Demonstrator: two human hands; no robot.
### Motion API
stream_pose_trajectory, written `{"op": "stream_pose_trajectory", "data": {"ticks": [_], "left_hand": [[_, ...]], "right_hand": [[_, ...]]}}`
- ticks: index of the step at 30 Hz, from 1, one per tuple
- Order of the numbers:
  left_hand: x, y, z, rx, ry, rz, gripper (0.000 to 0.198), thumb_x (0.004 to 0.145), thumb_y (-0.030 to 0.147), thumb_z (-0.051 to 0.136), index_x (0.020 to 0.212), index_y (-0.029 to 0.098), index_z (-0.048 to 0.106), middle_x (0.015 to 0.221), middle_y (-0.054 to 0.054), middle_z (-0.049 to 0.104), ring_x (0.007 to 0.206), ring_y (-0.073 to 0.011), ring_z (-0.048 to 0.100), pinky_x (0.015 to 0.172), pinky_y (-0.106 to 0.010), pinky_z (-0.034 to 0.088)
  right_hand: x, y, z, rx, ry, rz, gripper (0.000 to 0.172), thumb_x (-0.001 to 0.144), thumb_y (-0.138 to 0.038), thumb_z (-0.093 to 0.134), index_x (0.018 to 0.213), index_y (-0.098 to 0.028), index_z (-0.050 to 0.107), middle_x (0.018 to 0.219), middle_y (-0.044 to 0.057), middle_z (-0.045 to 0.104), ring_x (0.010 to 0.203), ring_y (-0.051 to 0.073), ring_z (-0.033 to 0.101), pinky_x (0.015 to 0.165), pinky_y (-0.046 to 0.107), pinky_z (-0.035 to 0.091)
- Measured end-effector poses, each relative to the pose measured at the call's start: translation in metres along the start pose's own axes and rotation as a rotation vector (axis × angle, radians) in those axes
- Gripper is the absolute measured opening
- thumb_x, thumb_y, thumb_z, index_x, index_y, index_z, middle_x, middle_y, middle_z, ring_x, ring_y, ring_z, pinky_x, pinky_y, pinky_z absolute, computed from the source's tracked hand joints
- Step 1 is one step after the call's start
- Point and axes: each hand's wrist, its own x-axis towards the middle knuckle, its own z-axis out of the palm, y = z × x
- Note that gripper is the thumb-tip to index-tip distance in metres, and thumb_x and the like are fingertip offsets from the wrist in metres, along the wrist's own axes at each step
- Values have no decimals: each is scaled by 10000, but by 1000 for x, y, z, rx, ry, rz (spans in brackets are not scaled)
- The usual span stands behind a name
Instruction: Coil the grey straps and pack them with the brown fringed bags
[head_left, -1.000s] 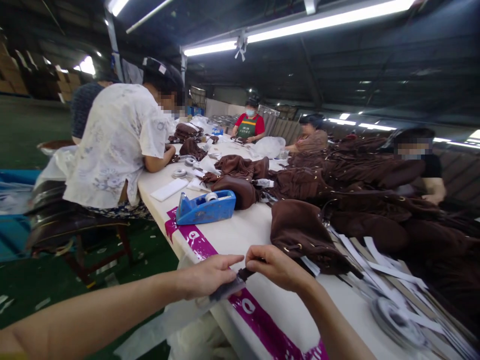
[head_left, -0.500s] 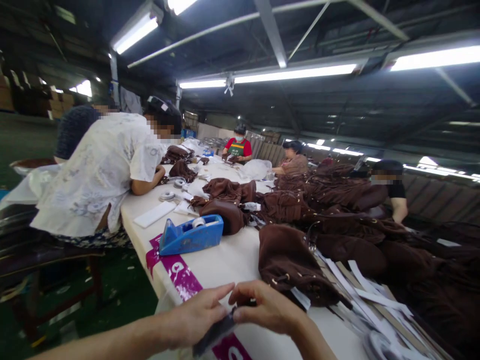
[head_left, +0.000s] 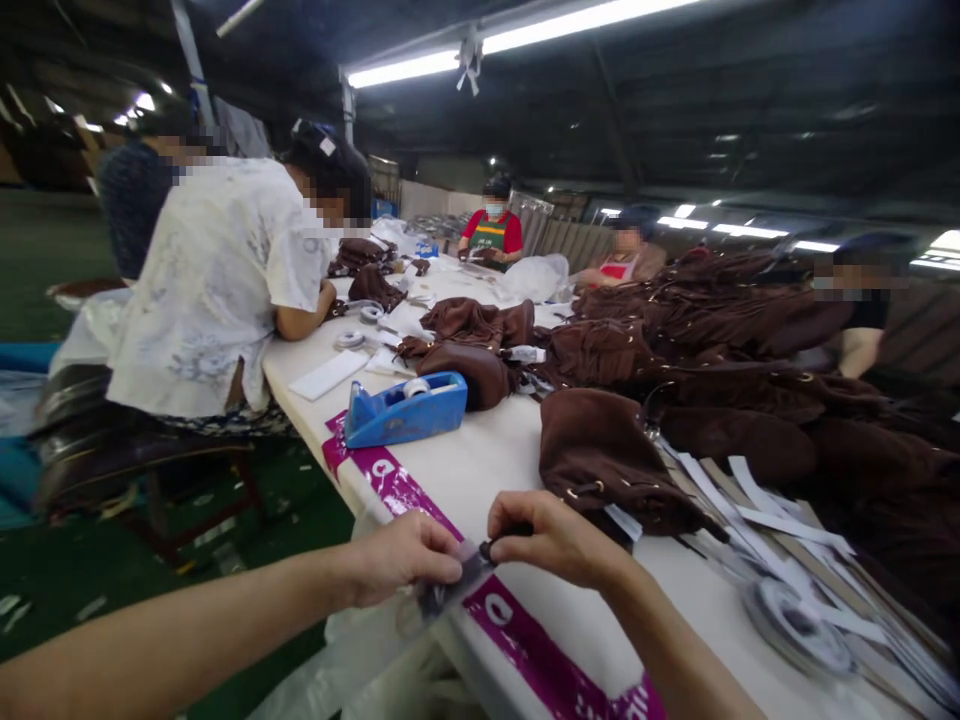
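My left hand (head_left: pixel 401 555) and my right hand (head_left: pixel 541 535) meet over the near edge of the white table (head_left: pixel 480 470). Both pinch a small dark strap piece (head_left: pixel 469 565) partly wrapped in clear film. The left fingers press on the film end, and the right fingers close on the dark end. A brown suede bag (head_left: pixel 607 460) lies just beyond my right hand. A blue tape dispenser (head_left: pixel 405 410) stands further back on the table.
Several brown bags (head_left: pixel 720 340) are heaped along the table's right side. White paper strips (head_left: pixel 757 500) and a tape roll (head_left: pixel 795 620) lie at the right. A person in a white top (head_left: pixel 217 280) sits at the left, and other people work at the far end.
The view dropped back down after tilting up. My left index finger, stretched out before, has curled into a pinch on the strap piece. Both hands stay at the table edge.
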Motion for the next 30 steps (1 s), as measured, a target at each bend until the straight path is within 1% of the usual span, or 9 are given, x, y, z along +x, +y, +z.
{"op": "stream_pose_trajectory", "data": {"ticks": [2, 5, 9, 12, 16, 20, 22, 27, 30], "left_hand": [[-2, -3, 0, 47, 42, 22, 159, 585, 257, 672, 652, 114, 695, 533, 14, 566, 474, -80, 390, 471, -204, 255], [-4, -4, 2, 65, 66, 52, 235, 646, 354, 675, 638, 120, 681, 542, 9, 577, 479, -89, 428, 490, -208, 288], [-4, -6, 4, 38, 10, 69, 391, 680, 507, 679, 688, 117, 686, 577, -13, 614, 500, -107, 489, 519, -213, 343], [-4, -6, 3, 26, -46, 54, 466, 673, 575, 684, 749, 116, 696, 591, -24, 633, 497, -117, 520, 542, -227, 388], [-4, -6, 5, 29, -86, 27, 483, 654, 591, 693, 775, 123, 699, 592, -26, 643, 472, -119, 529, 537, -237, 410], [0, -9, 10, -17, 15, 54, 517, 625, 620, 693, 742, 116, 685, 623, -49, 661, 526, -142, 563, 521, -230, 391], [2, -11, 12, -31, 35, 69, 520, 620, 624, 692, 727, 115, 677, 632, -54, 666, 529, -146, 560, 529, -236, 395], [2, -10, 16, 17, 23, 105, 449, 688, 561, 661, 702, 112, 678, 630, -37, 653, 520, -126, 516, 521, -224, 358], [-1, -6, 17, 117, 26, 193, 369, 749, 476, 625, 736, 118, 711, 634, -5, 633, 559, -115, 482, 554, -217, 341]], "right_hand": [[1, -1, 2, -53, -5, 6, 82, 687, -205, 677, 749, -166, 640, 663, -32, 611, 638, 119, 525, 591, 214, 392], [3, -5, 3, -153, 15, 8, 87, 689, -186, 666, 774, -169, 657, 685, -24, 635, 653, 125, 546, 602, 217, 399], [3, -11, 3, -238, 24, -16, 172, 710, -168, 635, 870, -171, 696, 752, 2, 691, 692, 140, 587, 654, 232, 421], [2, -11, 3, -229, 9, -32, 165, 717, -154, 610, 851, -172, 703, 746, 1, 689, 688, 139, 591, 652, 228, 425], [-1, -11, 3, -144, 13, -27, 115, 691, -145, 614, 787, -174, 670, 695, -21, 649, 653, 126, 562, 603, 211, 416], [-4, -12, 3, -71, 14, -14, 80, 702, -189, 637, 777, -170, 656, 689, -19, 638, 661, 130, 555, 613, 217, 425], [-5, -14, 3, -76, 22, -8, 89, 694, -193, 652, 779, -169, 653, 696, -17, 641, 671, 134, 558, 618, 219, 423], [-4, -15, 5, -143, 51, -14, 82, 675, -129, 627, 745, -170, 639, 688, -24, 631, 651, 123, 556, 598, 213, 402], [-4, -14, 4, -96, 44, -16, 97, 666, -127, 622, 753, -169, 633, 678, -29, 617, 632, 117, 540, 583, 212, 397]]}}
